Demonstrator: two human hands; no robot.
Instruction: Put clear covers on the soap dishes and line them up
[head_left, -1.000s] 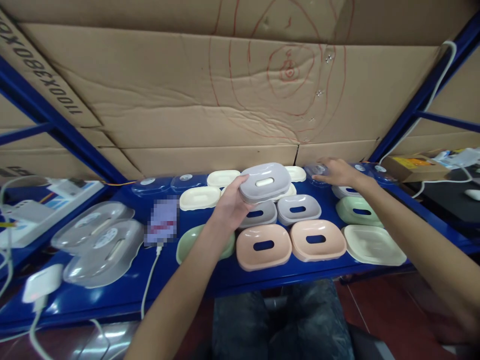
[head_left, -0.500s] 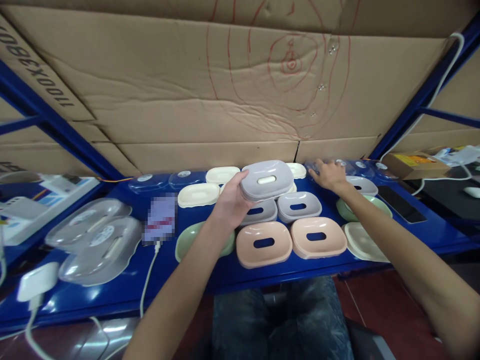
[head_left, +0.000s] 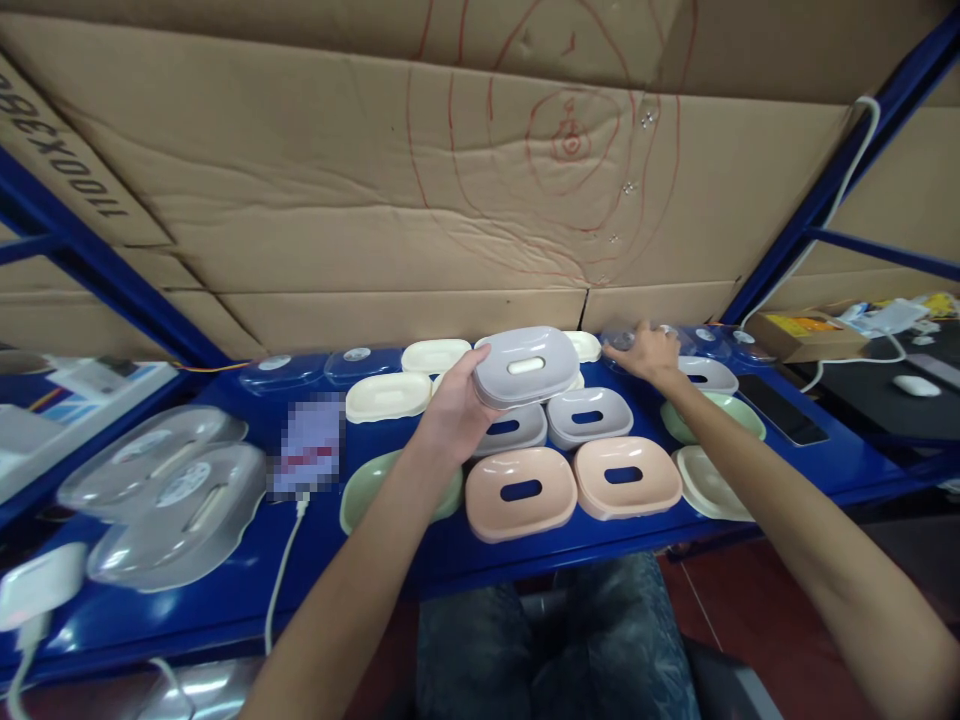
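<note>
My left hand [head_left: 456, 408] holds a grey soap dish [head_left: 526, 366] by its left end, thumb on the rim. White shows through the dish's slot. It is raised and tilted above two other grey soap dishes [head_left: 590, 415]. At the back right, my right hand [head_left: 649, 352] has its fingers and thumb around a clear plastic lid [head_left: 619, 336], partly hidden by the hand. In front lie two peach soap dishes [head_left: 520, 522], with a green dish [head_left: 360, 492] beside them, partly under my left arm. White oval trays [head_left: 388, 397] sit behind.
Two lidded grey dishes [head_left: 180, 510] stand at the left, near a blurred-out phone [head_left: 309, 440] on a white cable. More clear lids [head_left: 361, 362] line the back edge. At the right lie a black phone [head_left: 784, 408] and a cardboard box [head_left: 806, 338]. A cardboard wall [head_left: 300, 180] rises behind.
My right hand's fingers have closed in around the clear lid at the back. My left hand keeps hold of the grey soap dish in about the same place. The view has shifted slightly.
</note>
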